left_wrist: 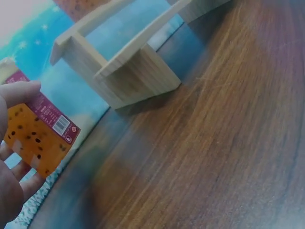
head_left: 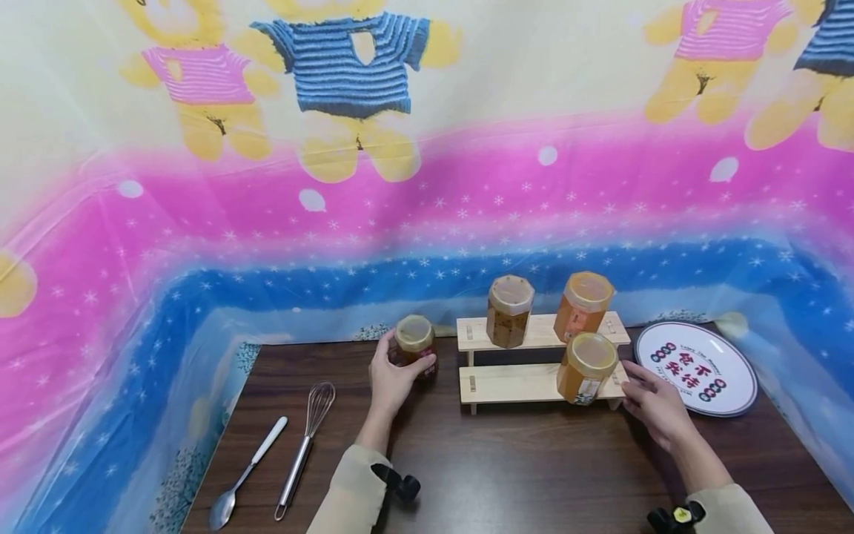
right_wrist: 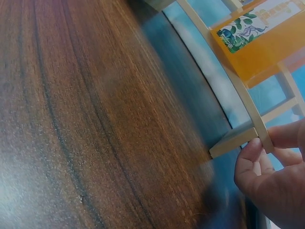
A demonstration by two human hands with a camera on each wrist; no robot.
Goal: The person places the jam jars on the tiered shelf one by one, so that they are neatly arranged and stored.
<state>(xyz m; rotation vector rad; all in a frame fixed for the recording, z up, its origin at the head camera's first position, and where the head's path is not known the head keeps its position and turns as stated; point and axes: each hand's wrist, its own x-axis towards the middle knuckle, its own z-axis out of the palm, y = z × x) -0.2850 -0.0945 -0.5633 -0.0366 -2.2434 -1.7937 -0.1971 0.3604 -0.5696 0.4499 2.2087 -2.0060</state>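
Note:
My left hand grips a jar left of the wooden two-tier rack. Orange contents with dark seeds and a maroon barcode label show on this jar in the left wrist view. I cannot tell whether its base touches the table. At the rack's right end, my right hand pinches the end of the lower shelf board between thumb and fingers. An amber jar stands on that lower shelf. The upper shelf bears a brown, seedy jar and an orange jar.
A white oval plate with red characters lies right of the rack. On the table's left side lie a whisk and a white-handled spoon. A patterned cloth rises behind the dark wooden table.

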